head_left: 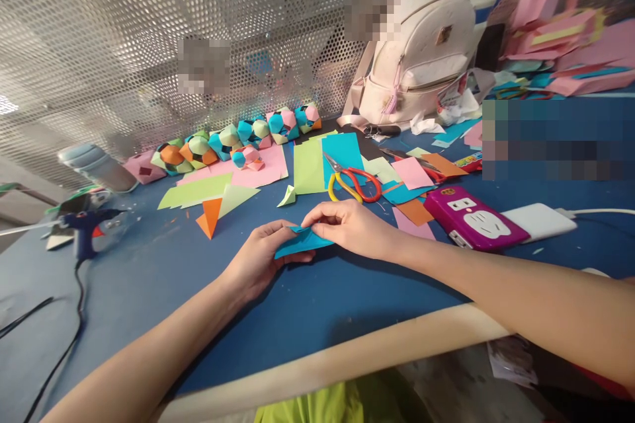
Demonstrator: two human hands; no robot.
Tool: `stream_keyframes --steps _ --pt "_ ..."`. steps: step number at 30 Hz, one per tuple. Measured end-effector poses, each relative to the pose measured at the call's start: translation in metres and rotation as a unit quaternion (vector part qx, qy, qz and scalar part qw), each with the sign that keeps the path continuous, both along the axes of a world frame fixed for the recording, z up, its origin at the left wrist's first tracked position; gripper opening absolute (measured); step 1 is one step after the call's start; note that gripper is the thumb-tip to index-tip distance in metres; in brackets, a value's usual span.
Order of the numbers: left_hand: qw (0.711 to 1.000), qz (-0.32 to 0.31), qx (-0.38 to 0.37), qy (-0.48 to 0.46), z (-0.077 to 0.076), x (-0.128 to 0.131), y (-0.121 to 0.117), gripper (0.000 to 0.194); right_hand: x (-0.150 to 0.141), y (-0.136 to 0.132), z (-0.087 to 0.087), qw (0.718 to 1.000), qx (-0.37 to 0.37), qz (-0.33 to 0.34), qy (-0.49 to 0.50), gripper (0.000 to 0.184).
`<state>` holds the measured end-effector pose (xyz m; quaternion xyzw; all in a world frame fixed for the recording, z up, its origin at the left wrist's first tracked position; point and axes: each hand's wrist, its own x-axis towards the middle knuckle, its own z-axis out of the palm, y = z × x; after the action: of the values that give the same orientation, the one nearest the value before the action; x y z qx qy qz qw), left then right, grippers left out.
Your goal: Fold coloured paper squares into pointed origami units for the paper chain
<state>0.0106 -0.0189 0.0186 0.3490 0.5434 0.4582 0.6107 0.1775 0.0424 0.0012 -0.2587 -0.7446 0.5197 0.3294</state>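
A piece of blue paper [297, 244] is held just above the blue tabletop, between both hands. My left hand [260, 251] pinches its left end, thumb on top and fingers beneath. At its upper edge, the thumb and fingers of my right hand [342, 225] are closed on the paper, which looks folded there. Beyond the hands lie scissors [354, 185] with red and yellow handles, resting partly on blue and green paper sheets [310, 165]. A small folded pale green piece [286, 196] and folded orange paper [211, 215] are nearby.
Several multicoloured folded-paper balls [198, 149] line the back. A glue gun [85, 231] with a cord stands left, near a bottle [96, 165]. To the right are a purple power strip [476, 218], a white charger [540, 221] and a pale backpack [421, 46] against a perforated metal screen [124, 33].
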Motion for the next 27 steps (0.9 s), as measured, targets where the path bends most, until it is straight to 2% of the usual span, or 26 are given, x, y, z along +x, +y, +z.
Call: stream_keyframes --steps 4,8,12,16,22,27 --pt "1.0 -0.003 0.011 -0.012 -0.001 -0.003 0.001 0.007 0.003 0.001 -0.002 0.994 0.104 -0.019 -0.005 0.025" --pt "0.999 -0.005 0.029 -0.026 -0.002 -0.005 0.002 0.012 0.005 0.0 -0.005 0.975 0.219 -0.024 -0.001 0.028" --pt "1.0 -0.01 0.023 0.002 -0.001 -0.005 0.002 0.018 0.006 0.0 -0.006 0.961 0.275 -0.011 0.005 0.031" --pt "0.999 0.005 0.036 0.036 -0.003 -0.003 0.002 0.024 0.006 -0.002 -0.004 0.966 0.26 -0.006 0.008 0.031" --pt "0.992 0.028 0.079 0.097 -0.007 -0.005 0.001 0.022 0.005 -0.004 0.004 0.994 0.106 -0.034 -0.006 0.023" --pt "0.982 0.01 0.109 0.152 -0.008 -0.005 -0.002 0.019 0.005 -0.003 0.005 0.994 0.092 -0.038 -0.033 0.021"
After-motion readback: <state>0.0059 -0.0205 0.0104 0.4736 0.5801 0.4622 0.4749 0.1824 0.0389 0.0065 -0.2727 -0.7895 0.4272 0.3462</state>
